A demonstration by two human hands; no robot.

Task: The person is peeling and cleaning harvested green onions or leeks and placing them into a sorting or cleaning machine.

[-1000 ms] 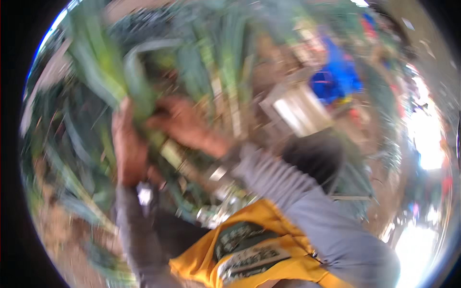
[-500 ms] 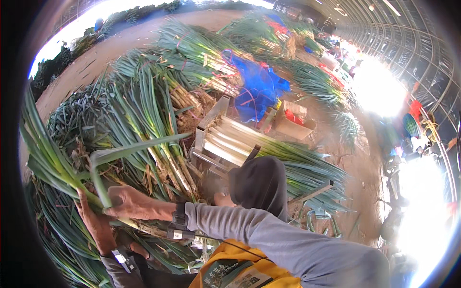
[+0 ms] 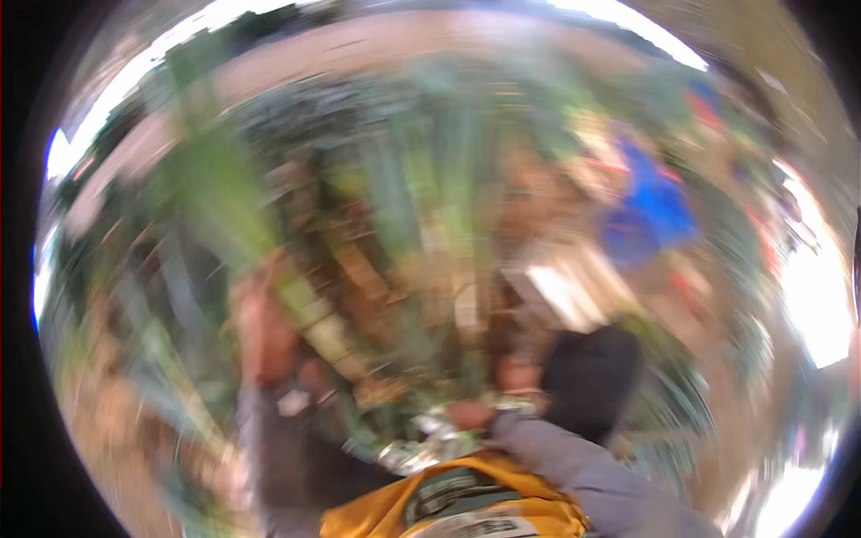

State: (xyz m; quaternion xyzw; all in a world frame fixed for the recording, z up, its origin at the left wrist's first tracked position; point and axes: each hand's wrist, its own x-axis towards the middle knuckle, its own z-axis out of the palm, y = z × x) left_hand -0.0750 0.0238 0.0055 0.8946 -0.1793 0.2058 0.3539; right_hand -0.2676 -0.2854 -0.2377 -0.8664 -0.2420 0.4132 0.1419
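Note:
Motion smears the whole head view. My left hand point(image 3: 262, 323) is closed around a green onion point(image 3: 309, 309), its leaves fanning up to the far left and its pale stem slanting down to the right. Low in the middle, close to my yellow apron point(image 3: 484, 475), my right hand point(image 3: 471, 414) sits apart from that stalk; blur hides its fingers. Long green onions point(image 3: 430, 179) lie heaped in front of me, beyond both hands.
White-stemmed green onions point(image 3: 574, 291) lie beside my dark-clad knee point(image 3: 592, 381). Behind them is blue plastic sheeting point(image 3: 650, 202). More green onion leaves point(image 3: 161, 332) lie on the left. Bare ground point(image 3: 359, 45) runs along the far side.
The view has swung left, so the heap appears farther right. My right hand has left the stalk and come back near my lap; the bent leaf is no longer seen there.

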